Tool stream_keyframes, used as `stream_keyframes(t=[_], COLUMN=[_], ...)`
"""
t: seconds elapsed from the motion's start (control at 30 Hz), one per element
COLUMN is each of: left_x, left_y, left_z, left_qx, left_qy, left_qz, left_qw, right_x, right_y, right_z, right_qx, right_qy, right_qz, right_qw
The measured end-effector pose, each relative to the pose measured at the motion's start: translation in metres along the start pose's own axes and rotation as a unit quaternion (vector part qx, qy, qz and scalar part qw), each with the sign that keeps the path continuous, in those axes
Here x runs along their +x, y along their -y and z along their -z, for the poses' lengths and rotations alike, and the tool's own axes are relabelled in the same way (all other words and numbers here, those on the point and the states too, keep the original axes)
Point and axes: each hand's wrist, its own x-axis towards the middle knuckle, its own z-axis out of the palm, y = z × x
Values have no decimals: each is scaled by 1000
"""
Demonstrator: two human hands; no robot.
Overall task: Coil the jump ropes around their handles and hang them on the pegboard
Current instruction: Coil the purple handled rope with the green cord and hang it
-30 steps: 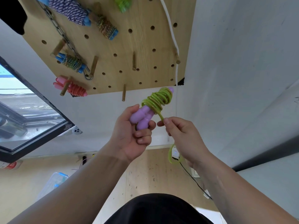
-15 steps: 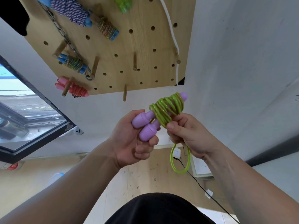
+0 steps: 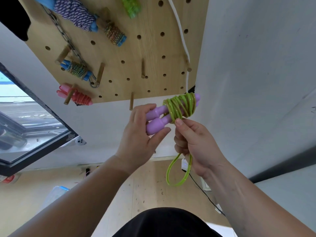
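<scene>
Below the pegboard's lower edge, the left hand grips the two purple handles side by side. The right hand pinches the green rope coiled round them, a loose loop hanging beneath.

Window at left, metal chain, white cord, black cable over floor

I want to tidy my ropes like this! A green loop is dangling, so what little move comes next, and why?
Probably the right hand should wind the loose green loop around the purple handles, which the left hand holds together. Most rope is coiled there, but the loop hangs free, so it isn't ready for the pegboard.
</scene>
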Motion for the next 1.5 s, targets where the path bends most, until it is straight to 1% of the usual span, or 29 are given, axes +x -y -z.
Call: stream_keyframes(t=[0.07,0.17,0.23,0.33,0.43,0.5,0.53,0.57,0.6,0.63,0.67,0.7,0.73,0.8,0.9,0.93,0.97,1.0,1.03,1.07,1.13,1.17,1.2,1.23,1.27,1.3,1.37,1.43,1.5], left_x=[8,19,23,25,24,25,25,25,24,21,18,15,12,9,11,13,14,16,18,20,21,22,23,25,27,28,28,27,26], left_y=[3,3,0,-2,-2,-2,-2,-2,-1,-2,-2,-3,-3,-4,-7,-7,-7,-8,-10,-14,-26,-32,-36,-39,-40,-41,-43,-45,-45], left_z=[8,15,15,14,10,8,8,8,8,8,7,5,2,-4,-9,-10,-10,-12,-13,-13,-12,-11,-8,-6,-4,-2,1,5,10], left_qx=[52,68,94,124,122,122,128,133,137,139,138,135,132,150,189,188,169,113,21,-88,-254,-304,-346,-381,-404,-422,-460,-494,-508], left_qy=[-10,-48,-47,-41,-49,-60,-65,-68,-69,-67,-64,-60,-56,-34,20,31,35,31,17,-1,-18,-18,-20,-20,-13,3,49,101,164], left_qz=[-48,-112,-140,-155,-175,-168,-154,-135,-115,-96,-76,-51,-21,40,116,141,174,229,291,351,443,468,482,490,493,494,507,522,517], left_qw=[997,990,985,979,976,976,978,979,981,983,985,988,989,987,975,971,969,966,956,932,859,830,804,784,771,760,727,688,669], right_x=[-2,-5,-6,-6,-8,-9,-10,-10,-11,-11,-13,-14,-15,-15,-16,-17,-18,-20,-21,-19,-18,-19,-21,-23,-24,-24,-19,-11,-4], right_y=[-2,-10,-14,-10,-3,-1,2,3,3,2,0,-2,-2,-4,-13,-14,-14,-15,-16,-18,-22,-24,-23,-23,-22,-20,-16,-10,-2], right_z=[0,-3,-2,0,-2,-3,-5,-5,-3,-2,0,2,1,-3,-2,-3,-5,-7,-7,-6,-2,3,5,8,11,13,17,22,29], right_qx=[25,104,116,78,50,22,-20,-103,-242,-413,-569,-667,-715,-766,-822,-838,-843,-836,-817,-788,-711,-655,-586,-515,-447,-394,-335,-336,-330], right_qy=[16,62,63,48,33,10,-12,-40,-68,-93,-113,-135,-138,-113,-88,-82,-78,-75,-80,-91,-113,-118,-115,-108,-97,-79,-33,8,44], right_qz=[-8,-9,-9,7,15,6,1,10,40,96,158,214,238,244,220,204,199,209,233,265,319,326,309,266,218,172,118,112,120], right_qw=[1000,993,991,996,998,1000,1000,994,967,901,799,700,642,584,518,499,493,501,522,548,617,672,740,807,862,899,934,935,935])
